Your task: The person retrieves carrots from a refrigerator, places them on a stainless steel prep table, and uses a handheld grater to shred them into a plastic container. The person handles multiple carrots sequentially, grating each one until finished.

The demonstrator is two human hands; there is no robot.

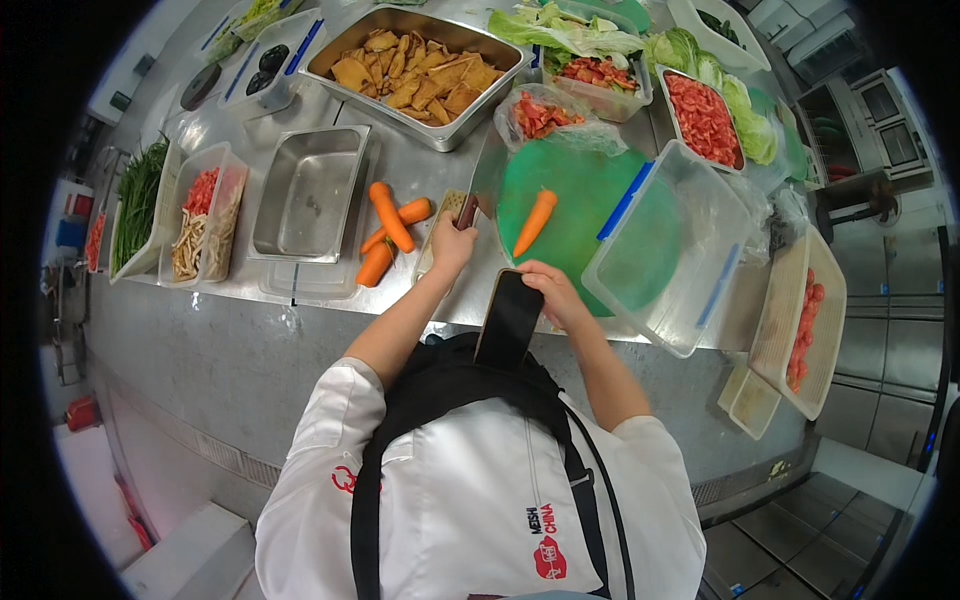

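My left hand (454,246) is closed around the end of the dark handle of a cleaver (466,213). Its broad blade lies at the edge of a green round cutting board (600,187). Partly under that hand is a pale flat grater (426,251). My right hand (556,294) grips the upper right corner of a black-screened phone (510,319), which stands close against my chest harness. One peeled carrot (535,223) rests on the board. Several more carrots (390,217) lie left of the grater. An upright clear plastic container (671,247) overlaps the board's right side.
An empty steel pan (307,195) stands left of the carrots. Behind are a steel pan of brown slices (420,75), a bag of chopped red pieces (544,116) and a tray of red pieces (703,118). Green stalks (139,206) fill a far-left basket. The steel table's front edge (360,309) runs before me.
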